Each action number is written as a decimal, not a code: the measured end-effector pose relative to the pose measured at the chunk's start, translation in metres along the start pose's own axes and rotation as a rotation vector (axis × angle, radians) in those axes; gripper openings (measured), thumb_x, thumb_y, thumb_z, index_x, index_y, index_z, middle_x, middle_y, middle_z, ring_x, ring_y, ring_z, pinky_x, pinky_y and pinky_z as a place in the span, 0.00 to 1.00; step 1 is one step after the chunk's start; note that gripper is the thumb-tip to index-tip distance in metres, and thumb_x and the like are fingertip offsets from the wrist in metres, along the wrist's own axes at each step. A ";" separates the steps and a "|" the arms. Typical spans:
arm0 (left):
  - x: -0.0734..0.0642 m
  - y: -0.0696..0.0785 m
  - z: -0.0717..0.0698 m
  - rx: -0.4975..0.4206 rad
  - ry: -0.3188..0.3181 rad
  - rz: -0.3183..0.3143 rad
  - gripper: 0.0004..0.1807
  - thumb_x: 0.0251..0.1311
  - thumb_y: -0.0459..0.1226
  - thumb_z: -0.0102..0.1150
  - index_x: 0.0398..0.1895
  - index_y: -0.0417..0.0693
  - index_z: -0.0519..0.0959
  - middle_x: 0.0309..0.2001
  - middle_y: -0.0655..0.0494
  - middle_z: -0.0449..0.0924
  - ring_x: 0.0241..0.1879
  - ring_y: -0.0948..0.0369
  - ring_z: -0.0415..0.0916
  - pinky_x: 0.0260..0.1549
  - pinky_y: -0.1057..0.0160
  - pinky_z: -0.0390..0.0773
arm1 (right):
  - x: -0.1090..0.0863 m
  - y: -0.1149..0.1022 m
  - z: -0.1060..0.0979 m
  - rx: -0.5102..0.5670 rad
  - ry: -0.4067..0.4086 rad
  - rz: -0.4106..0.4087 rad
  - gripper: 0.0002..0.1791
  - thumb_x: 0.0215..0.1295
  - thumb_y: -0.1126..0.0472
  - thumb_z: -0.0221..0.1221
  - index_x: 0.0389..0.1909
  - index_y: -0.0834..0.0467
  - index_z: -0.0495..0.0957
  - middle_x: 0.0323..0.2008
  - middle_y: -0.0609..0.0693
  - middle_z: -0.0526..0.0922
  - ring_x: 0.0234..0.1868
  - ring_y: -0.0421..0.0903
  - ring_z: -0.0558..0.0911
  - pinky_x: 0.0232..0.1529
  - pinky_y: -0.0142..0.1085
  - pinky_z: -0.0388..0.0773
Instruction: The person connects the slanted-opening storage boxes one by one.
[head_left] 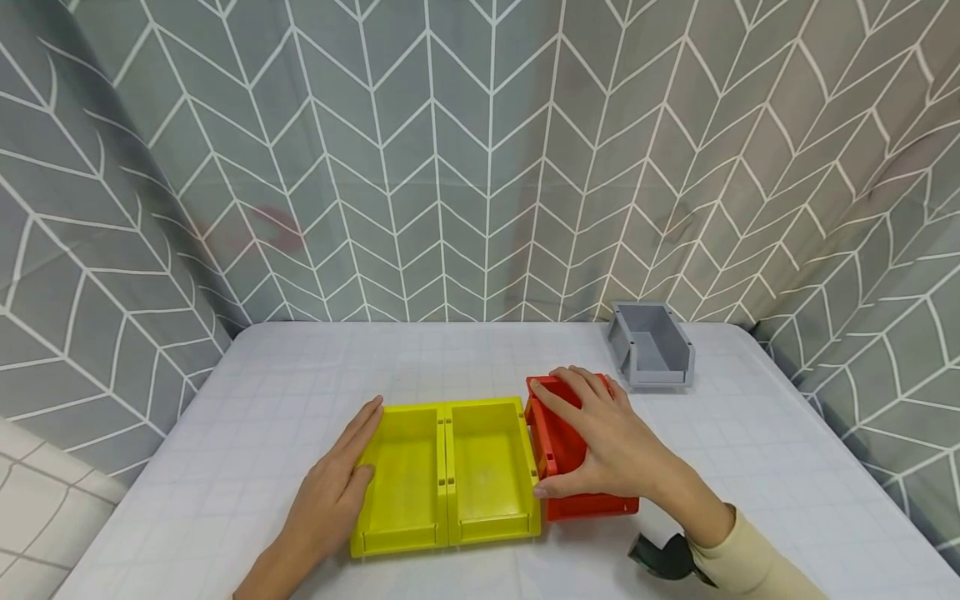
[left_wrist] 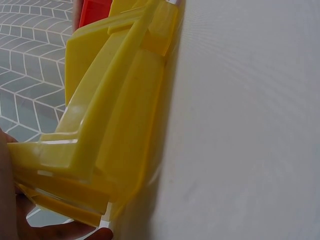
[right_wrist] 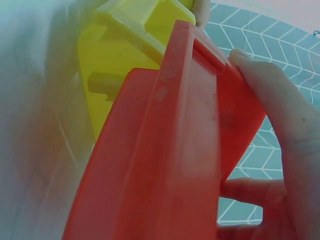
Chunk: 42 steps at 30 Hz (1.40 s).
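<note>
Two yellow bins, a left one (head_left: pixel 405 467) and a right one (head_left: pixel 491 467), stand side by side with their walls touching. My left hand (head_left: pixel 330 496) rests along the outer wall of the left bin, its fingers fairly straight. In the left wrist view, fingertips (left_wrist: pixel 65 231) show by that bin's lower end. My right hand (head_left: pixel 615 446) grips a red bin (head_left: pixel 592 505) from above, thumb on the side near the yellow bins and fingers over the back. The red bin (right_wrist: pixel 165 150) is slightly tilted against the right yellow bin; part of its inside is hidden by the hand.
A grey bin (head_left: pixel 660 350) stands at the back right of the white-covered table (head_left: pixel 300 367). Patterned curtains (head_left: pixel 465 167) hang behind and on both sides. A black strap-like device (head_left: pixel 667 557) is on the right wrist.
</note>
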<state>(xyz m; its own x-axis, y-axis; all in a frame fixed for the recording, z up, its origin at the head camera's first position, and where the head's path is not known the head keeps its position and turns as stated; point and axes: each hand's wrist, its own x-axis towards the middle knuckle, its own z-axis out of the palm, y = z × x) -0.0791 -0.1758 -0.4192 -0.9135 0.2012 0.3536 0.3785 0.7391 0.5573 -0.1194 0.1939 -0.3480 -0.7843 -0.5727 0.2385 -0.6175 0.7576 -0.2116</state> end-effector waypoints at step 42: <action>0.000 0.001 0.002 -0.017 0.010 -0.005 0.38 0.67 0.24 0.48 0.82 0.44 0.58 0.83 0.63 0.48 0.78 0.56 0.53 0.71 0.75 0.44 | 0.001 0.000 0.017 0.018 -0.128 0.021 0.66 0.42 0.21 0.71 0.80 0.52 0.65 0.73 0.63 0.64 0.71 0.65 0.63 0.65 0.77 0.58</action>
<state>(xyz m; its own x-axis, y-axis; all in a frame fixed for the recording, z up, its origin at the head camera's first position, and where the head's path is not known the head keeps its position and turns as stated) -0.0792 -0.1739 -0.4201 -0.9141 0.1912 0.3577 0.3762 0.7291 0.5717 -0.1211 0.1874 -0.3641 -0.7977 -0.5928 0.1106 -0.6007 0.7649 -0.2324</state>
